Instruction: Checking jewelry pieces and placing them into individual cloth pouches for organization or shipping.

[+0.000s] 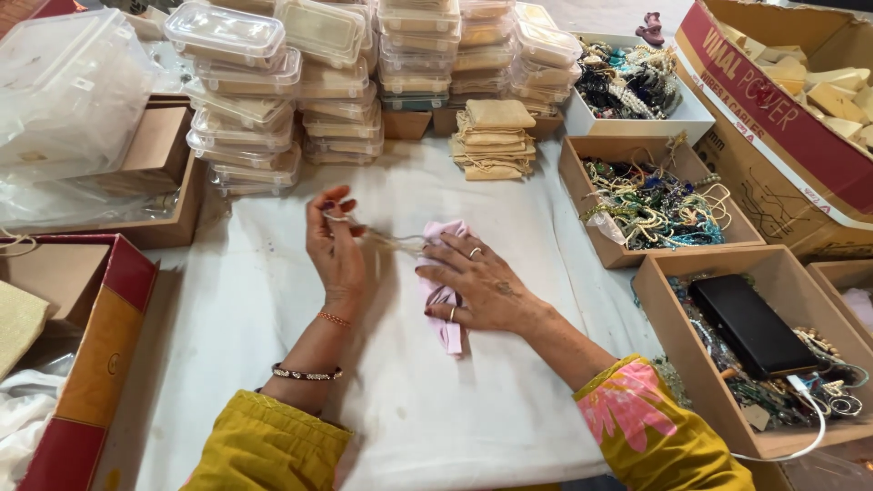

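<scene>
Your right hand (477, 286) lies flat, fingers spread, pressing a small pale-pink cloth pouch (443, 289) to the white-covered desk (455, 409) near its middle, while your left hand (335, 244) pinches the pouch's thin drawstring (386, 240) between thumb and fingertips and draws it out sideways, taut, toward the left edge. The pouch lies lengthwise under your right palm, its upper end puckered where the string leaves it. What it holds, if anything, cannot be told.

The step in hand looks to be the closing of the pouch: one hand anchors, the other tightens. The next move would seem to call for a steady pull on the string while you keep your right palm down, so the cloth gathers rather than slides, then a release once the mouth is shut.

At the desk's far edge sits a stack of beige cloth pouches (494, 138), and behind it, toward the far left corner, piles of clear lidded plastic boxes (273, 100). Along the right edge stand open cardboard boxes: one heaped with tangled bead necklaces in green, blue and gold (653, 207), and a nearer one holding more jewellery and a flat black case (750, 325). A white tray of dark and pearl beads (627, 82) rests at the far right corner.
</scene>
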